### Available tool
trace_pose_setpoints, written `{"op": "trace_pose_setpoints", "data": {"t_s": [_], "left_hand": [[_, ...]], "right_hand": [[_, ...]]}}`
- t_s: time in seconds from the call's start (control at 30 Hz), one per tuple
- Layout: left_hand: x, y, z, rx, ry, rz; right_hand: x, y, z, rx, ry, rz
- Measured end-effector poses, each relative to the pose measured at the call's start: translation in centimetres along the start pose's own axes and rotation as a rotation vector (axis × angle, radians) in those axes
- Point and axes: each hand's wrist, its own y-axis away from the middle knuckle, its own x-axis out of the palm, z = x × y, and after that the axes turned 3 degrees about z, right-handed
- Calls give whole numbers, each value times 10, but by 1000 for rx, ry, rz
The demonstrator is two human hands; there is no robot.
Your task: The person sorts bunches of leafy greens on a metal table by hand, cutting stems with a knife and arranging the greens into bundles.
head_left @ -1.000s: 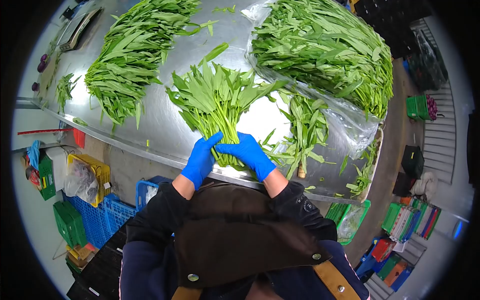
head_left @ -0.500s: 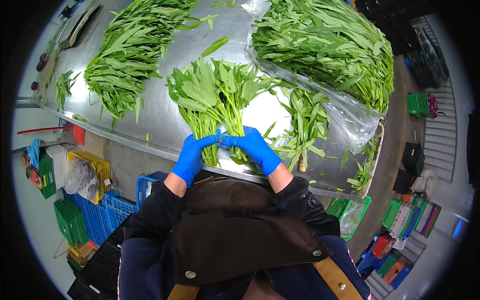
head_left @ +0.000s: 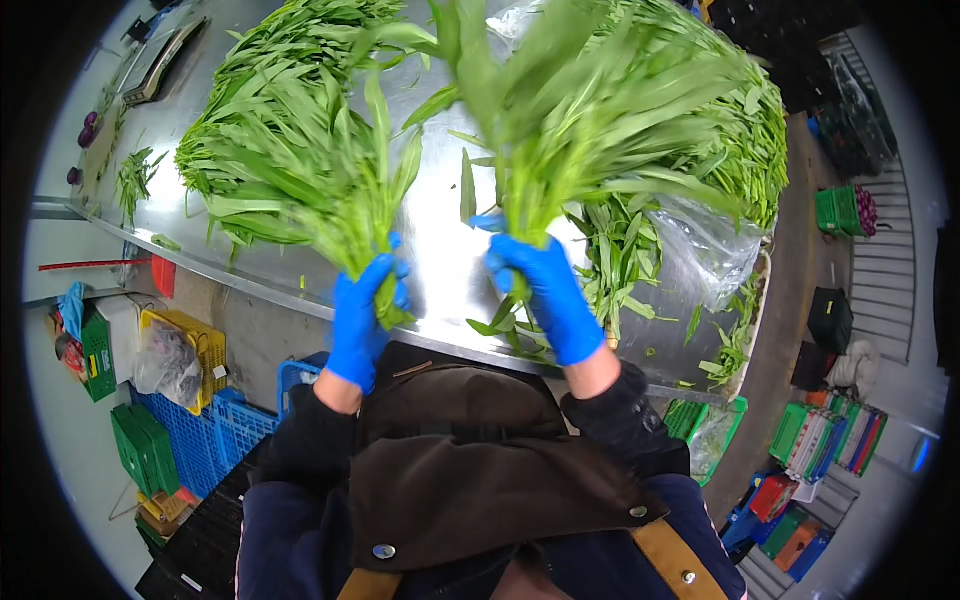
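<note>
My left hand [head_left: 362, 315], in a blue glove, is wrapped round the stems of a bunch of long-leaved greens, water spinach by its look [head_left: 335, 190]. A second bunch of water spinach [head_left: 545, 150], its leaves smeared by motion, rises from my right hand [head_left: 545, 290], also gloved in blue and closed on the stems. Both bunches are held leaves up and apart over the near edge of the metal table [head_left: 440, 260]. Loose leafy stems [head_left: 612, 250] lie just right of my right hand.
A large heap of greens [head_left: 750, 130] lies at the back right on clear plastic [head_left: 705, 250]. Another pile [head_left: 270, 60] sits at the back left, with a small sprig [head_left: 135, 180] beyond it. Yellow [head_left: 205, 345] and blue crates [head_left: 185, 440] stand below the table on the left.
My hands were together on the greens, low over the table. They have moved apart, each with its own bunch, left hand leftward and right hand rightward, and the bunches are raised.
</note>
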Motion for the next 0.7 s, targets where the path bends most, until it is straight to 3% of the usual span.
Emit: {"op": "trace_pose_setpoints", "data": {"t_s": [0.07, 0.17, 0.47, 0.53, 0.57, 0.67, 0.7], "left_hand": [[-3, -14, 27, -365, 78, -121], [-12, -21, 75, -378, 34, -118], [-26, -10, 59, -288, -242, 82], [-23, -10, 53, -413, -149, -12], [-16, -10, 51, -361, -127, -70], [-27, -12, 29, -480, -99, 43], [-27, -11, 18, -451, -143, -22]], "right_hand": [[7, -10, -40, 306, -14, 42], [8, -19, -103, 367, 199, 36], [-16, -11, -98, 309, 260, -64], [-20, -13, -100, 300, 79, 25], [-7, -9, -81, 372, -202, 52], [-19, -3, -42, 413, -431, 97], [-25, -1, -25, 285, -503, 120]]}}
